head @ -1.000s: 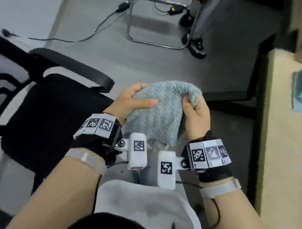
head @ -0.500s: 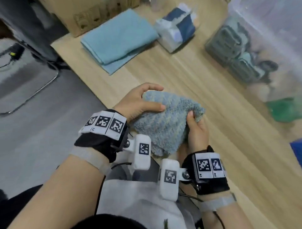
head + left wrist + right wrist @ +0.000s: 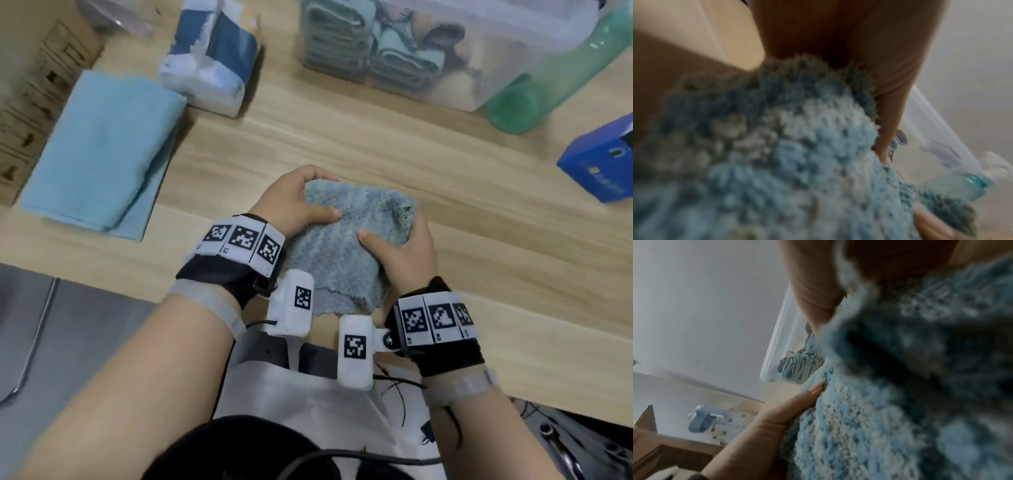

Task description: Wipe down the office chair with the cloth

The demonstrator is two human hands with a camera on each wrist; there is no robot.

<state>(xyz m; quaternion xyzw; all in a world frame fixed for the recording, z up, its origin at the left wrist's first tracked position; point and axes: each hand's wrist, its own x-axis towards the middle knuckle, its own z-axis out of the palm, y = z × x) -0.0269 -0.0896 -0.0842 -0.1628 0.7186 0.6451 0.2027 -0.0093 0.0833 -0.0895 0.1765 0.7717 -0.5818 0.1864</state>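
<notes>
Cloth: a fluffy blue-grey cloth [image 3: 346,240] held between both hands, bunched at the top, its lower edge hanging loose toward the person's body over the near edge of the worktop [image 3: 479,212].
Left grip: the left hand [image 3: 291,202] clamps the cloth's upper left corner, thumb laid across the front face and fingers curled round behind.
Right grip: the right hand [image 3: 406,250] clamps the cloth's right side, thumb pressed on the front face and pointing toward the left hand, fingers wrapped behind the bunched top corner.
Wrist views: both are blurred and filled mostly with the cloth's nubbly pile [image 3: 797,162] [image 3: 900,394]; the right wrist view shows the left hand's thumb [image 3: 797,402] lying on the cloth.
Office chair: not in any view.
Left of the grip: a folded light-blue towel [image 3: 102,147] lies flat on the worktop, well apart from the hands; a cardboard box [image 3: 30,113] stands beyond it at the frame edge.
Beyond the grip: a blue-and-white soft pack [image 3: 212,58] and a clear plastic bin [image 3: 428,51] holding rolled cloths, both at the far side of the worktop.
Right of the grip: a green bottle [image 3: 548,85] lies just beside the bin; a blue carton [image 3: 603,161] sits nearer, well apart from the right hand.
Wrists: each carries a band of black-and-white marker tags and a white camera pod [image 3: 294,303].
</notes>
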